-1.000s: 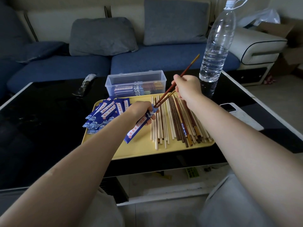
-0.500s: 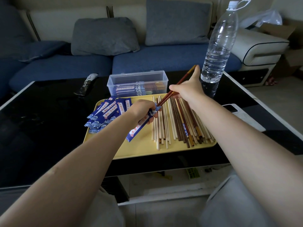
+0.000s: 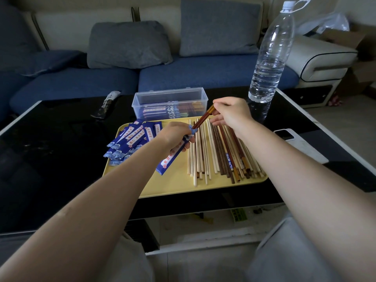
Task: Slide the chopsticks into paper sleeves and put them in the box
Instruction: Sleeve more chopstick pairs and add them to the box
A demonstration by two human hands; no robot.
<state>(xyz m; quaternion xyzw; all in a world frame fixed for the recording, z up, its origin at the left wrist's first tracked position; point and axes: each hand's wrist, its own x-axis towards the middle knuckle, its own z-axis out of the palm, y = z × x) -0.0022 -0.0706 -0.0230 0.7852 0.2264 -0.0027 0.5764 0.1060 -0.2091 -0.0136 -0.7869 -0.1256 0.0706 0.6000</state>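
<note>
My left hand [image 3: 175, 135] grips a blue paper sleeve [image 3: 169, 159] over the yellow tray [image 3: 179, 184]. A dark reddish pair of chopsticks [image 3: 203, 119] sticks out of the sleeve's mouth, and my right hand [image 3: 232, 113] pinches its top end. Most of the pair is inside the sleeve. Loose pale and dark chopsticks [image 3: 219, 151] lie in a row on the tray's right half. A pile of empty blue sleeves [image 3: 132, 139] lies on the tray's left. The clear plastic box [image 3: 169, 102] stands behind the tray with several sleeved pairs inside.
A tall water bottle [image 3: 270, 58] stands right of the box on the black glass table [image 3: 50, 159]. A white phone [image 3: 299, 145] lies at the right, a small dark packet [image 3: 106, 104] at the back left. A blue sofa with grey cushions is behind.
My right hand has pushed the reddish chopsticks further down into the sleeve; much less of them shows above my left hand. The left hand has stayed in place.
</note>
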